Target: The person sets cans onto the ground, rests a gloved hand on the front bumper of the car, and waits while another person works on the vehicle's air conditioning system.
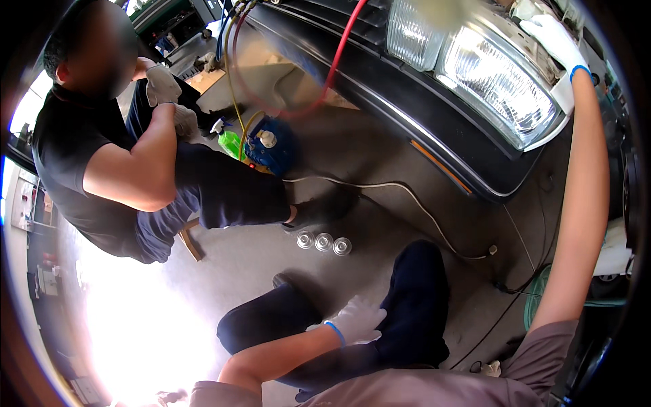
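Note:
My right hand (553, 41), in a white glove with a blue cuff, rests on the car's front body edge above the clear headlight (498, 95), fingers extended over it. The black bumper (369, 102) with an orange strip runs below the lamp. My left hand (354, 320), gloved the same way, lies on my dark-trousered leg, fingers apart and holding nothing visible. Beyond my knees, three small silvery cans (323, 241) stand in a row on the grey floor (366, 264).
A co-worker (115, 169) sits at left, gloved hands near their raised knee. Beside them are a blue cylinder (274, 152) and green spray bottle (229, 141). Red, yellow and blue hoses (342, 44) hang from above. Cables (413, 197) and a green hose coil (536, 298) lie on the floor.

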Motion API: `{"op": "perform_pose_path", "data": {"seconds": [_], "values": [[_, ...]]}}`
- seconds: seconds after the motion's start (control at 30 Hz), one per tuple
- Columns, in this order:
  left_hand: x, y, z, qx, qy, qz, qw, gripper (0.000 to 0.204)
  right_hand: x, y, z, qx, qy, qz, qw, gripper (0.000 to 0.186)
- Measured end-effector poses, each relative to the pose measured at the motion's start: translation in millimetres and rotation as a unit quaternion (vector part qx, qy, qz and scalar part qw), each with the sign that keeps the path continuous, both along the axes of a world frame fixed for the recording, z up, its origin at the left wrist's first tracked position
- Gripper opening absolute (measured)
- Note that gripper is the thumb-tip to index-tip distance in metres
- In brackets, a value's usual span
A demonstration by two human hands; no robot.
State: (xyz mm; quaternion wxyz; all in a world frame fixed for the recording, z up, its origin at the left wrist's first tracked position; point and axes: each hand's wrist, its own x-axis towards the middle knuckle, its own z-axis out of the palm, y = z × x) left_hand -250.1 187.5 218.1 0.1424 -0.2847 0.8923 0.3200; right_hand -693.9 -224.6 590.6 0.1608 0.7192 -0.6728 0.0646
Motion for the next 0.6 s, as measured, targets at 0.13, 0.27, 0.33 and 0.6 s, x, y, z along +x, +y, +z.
{"op": "perform_pose_path", "data": {"seconds": [0.13, 0.27, 0.33, 0.6], "values": [[-1, -2, 2, 0.007, -0.015, -0.006, 1.0, 0.051, -33, -16, -9, -0.033, -0.017, 0.055, 0.998, 0.053], [-1, 2, -5, 0.005, -0.01, 0.002, 1.0, 0.051, -42, -18, -9, -0.03, -0.006, 0.035, 0.999, 0.054], [0, 4, -6, 0.001, 0.0, 0.005, 1.0, 0.051, -44, -20, -9, -0.017, -0.024, 0.031, 0.999, 0.054], [1, 6, -6, -0.019, 0.006, 0.012, 1.0, 0.05, -48, -21, -9, -0.025, -0.038, 0.042, 0.998, 0.054]]}}
